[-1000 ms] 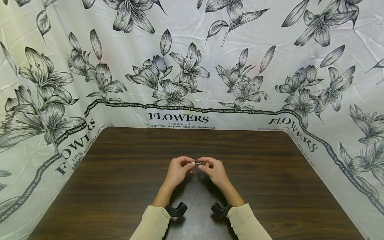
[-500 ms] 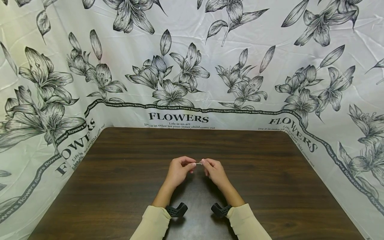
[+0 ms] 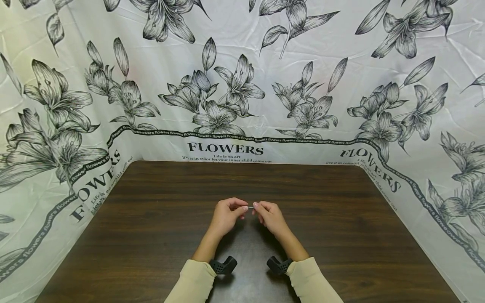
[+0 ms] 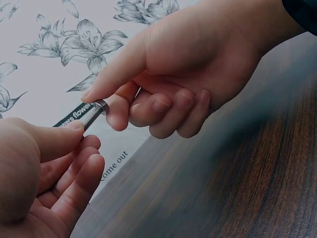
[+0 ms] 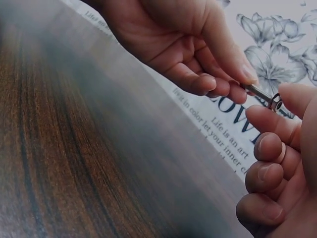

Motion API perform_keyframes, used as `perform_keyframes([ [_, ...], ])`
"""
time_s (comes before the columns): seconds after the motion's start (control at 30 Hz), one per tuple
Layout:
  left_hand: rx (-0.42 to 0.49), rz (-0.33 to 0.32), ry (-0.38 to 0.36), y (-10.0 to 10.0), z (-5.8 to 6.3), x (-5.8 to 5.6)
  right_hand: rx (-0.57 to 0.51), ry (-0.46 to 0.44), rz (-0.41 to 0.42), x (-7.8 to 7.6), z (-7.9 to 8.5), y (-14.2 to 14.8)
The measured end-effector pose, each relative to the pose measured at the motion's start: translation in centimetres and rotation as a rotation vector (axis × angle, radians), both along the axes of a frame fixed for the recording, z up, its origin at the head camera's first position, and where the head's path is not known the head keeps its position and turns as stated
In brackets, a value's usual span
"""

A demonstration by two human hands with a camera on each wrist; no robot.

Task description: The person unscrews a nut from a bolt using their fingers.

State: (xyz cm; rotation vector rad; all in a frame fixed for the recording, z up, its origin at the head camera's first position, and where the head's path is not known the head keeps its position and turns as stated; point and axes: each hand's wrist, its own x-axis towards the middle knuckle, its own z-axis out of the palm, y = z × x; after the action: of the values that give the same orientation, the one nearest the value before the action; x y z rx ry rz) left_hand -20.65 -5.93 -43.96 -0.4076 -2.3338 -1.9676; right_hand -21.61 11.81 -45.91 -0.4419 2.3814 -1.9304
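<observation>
A small metal bolt with a threaded shank is held in the air between both hands, above the table. My left hand pinches the shank with thumb and fingertips. At the bolt's right end sits a wider, shiny nut, with a rim around its face. My right hand pinches this nut between thumb and index finger, its other fingers curled in toward the palm. In the left wrist view, a short stretch of thread shows between the two hands.
The dark wood-grain table spreads out beneath both arms. Behind it and along its sides hangs a white cloth printed with black lilies and lettering. Black bands are on both wrists.
The right fingertips have closed in on the bolt's end, which stood more exposed a second ago, and have shifted slightly around it. The left hand holds nearly the same place.
</observation>
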Motion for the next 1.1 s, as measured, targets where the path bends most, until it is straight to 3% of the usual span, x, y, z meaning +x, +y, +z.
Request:
perform_keyframes([
  [0.37,0.004,0.010,0.006,-0.10,-0.15,-0.05,-0.086,0.011,0.000,0.05,-0.05,0.01],
  [0.6,0.015,0.017,0.002,-0.20,-0.05,-0.13,-0.125,0.063,0.018,-0.11,-0.31,0.13],
  [1.1,0.014,0.020,-0.010,-0.29,-0.25,-0.36,-0.090,0.177,0.009,-0.19,-0.33,0.08],
])
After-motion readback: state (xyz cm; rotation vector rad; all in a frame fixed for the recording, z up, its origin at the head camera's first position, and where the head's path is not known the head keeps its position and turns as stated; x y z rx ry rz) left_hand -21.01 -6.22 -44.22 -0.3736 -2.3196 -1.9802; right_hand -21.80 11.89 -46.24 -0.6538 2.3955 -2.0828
